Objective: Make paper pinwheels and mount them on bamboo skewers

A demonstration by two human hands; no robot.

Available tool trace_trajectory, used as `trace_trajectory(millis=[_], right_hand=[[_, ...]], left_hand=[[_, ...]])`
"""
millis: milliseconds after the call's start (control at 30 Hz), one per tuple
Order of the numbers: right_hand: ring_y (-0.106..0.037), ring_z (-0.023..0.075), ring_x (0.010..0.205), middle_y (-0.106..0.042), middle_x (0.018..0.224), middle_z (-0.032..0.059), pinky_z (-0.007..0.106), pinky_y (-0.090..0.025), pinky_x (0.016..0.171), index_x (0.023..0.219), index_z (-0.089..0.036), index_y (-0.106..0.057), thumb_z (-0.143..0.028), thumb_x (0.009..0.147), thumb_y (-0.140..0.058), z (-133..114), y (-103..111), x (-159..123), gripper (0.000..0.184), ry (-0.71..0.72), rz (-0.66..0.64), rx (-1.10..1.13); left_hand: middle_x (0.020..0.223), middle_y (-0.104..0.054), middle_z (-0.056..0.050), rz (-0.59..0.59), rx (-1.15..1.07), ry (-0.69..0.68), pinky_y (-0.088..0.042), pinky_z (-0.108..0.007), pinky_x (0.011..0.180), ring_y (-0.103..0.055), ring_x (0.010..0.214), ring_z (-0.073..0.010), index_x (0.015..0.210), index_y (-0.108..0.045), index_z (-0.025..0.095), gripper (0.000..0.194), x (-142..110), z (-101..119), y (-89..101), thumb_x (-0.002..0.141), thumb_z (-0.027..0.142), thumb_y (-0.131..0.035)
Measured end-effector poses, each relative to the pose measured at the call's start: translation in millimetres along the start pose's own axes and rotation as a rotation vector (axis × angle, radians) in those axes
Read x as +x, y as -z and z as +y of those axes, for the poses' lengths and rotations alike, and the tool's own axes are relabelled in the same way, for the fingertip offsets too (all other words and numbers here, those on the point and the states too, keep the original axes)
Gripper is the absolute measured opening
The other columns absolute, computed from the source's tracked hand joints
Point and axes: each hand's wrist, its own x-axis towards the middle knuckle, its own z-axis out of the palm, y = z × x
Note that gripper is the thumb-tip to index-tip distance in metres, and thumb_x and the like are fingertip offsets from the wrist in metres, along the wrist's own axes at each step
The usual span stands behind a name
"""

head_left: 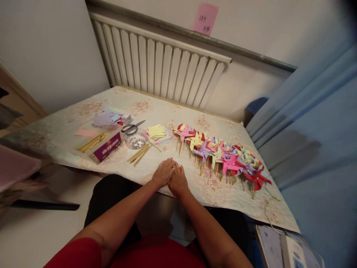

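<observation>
My left hand (163, 172) and my right hand (177, 181) rest together at the front edge of the table, sides touching. Their fingers lie stretched out on the cloth, and I see nothing held in either. Just beyond them are several thin wooden sticks (138, 153) and a clear bowl (135, 142) of small shiny pieces. Behind these sits a stack of coloured paper squares (156, 131). Dark-handled scissors (132, 128) lie behind the bowl. To the right stand many finished paper pinwheels (205, 150) on sticks, packed in rows.
A purple-and-white box (108, 148) of sticks is on the left, with loose coloured paper (104, 119) behind it. A floral cloth (142, 107) covers the table. A radiator (156, 63) lines the wall; a blue curtain (323, 130) hangs right. A power strip (294, 251) sits lower right.
</observation>
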Motion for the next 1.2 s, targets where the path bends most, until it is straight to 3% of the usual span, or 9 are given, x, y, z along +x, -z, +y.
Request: trace_trajectory(millis=[367,833,1200], right_hand=[[-0.02,0.0285,0.145,-0.031,0.155,0.0157,0.05,-0.015,0.116,0.149,-0.009,-0.03,-0.042,0.096,-0.041,1,-8,1,0.063,-0.027,0.069,0.041],[-0.023,0.03,0.144,-0.031,0.155,0.0173,0.052,-0.017,0.116,0.147,-0.009,-0.035,-0.052,0.097,-0.039,2,-12,1,0.066,-0.023,0.12,0.027],[-0.024,0.0301,0.144,-0.031,0.154,0.0198,0.053,-0.019,0.115,0.148,-0.009,-0.033,-0.051,0.096,-0.041,3,-14,1,0.067,-0.017,0.119,-0.006]], left_hand=[[0.153,-0.037,-0.009,-0.034,0.131,-0.072,-0.021,-0.046,0.117,-0.026,0.145,-0.0215,0.147,-0.037,0.019,0.053,-16,-16,11.1,0.098,0.039,-0.033],[0.155,-0.034,-0.006,-0.041,0.18,-0.088,-0.017,-0.048,0.117,-0.023,0.146,-0.0239,0.147,-0.037,0.023,0.052,-24,-40,15.9,0.098,0.039,-0.032],[0.153,-0.039,-0.006,-0.013,0.193,-0.112,-0.02,-0.051,0.116,-0.027,0.144,-0.026,0.145,-0.041,0.026,0.052,-26,-38,21.3,0.096,0.04,-0.039]])
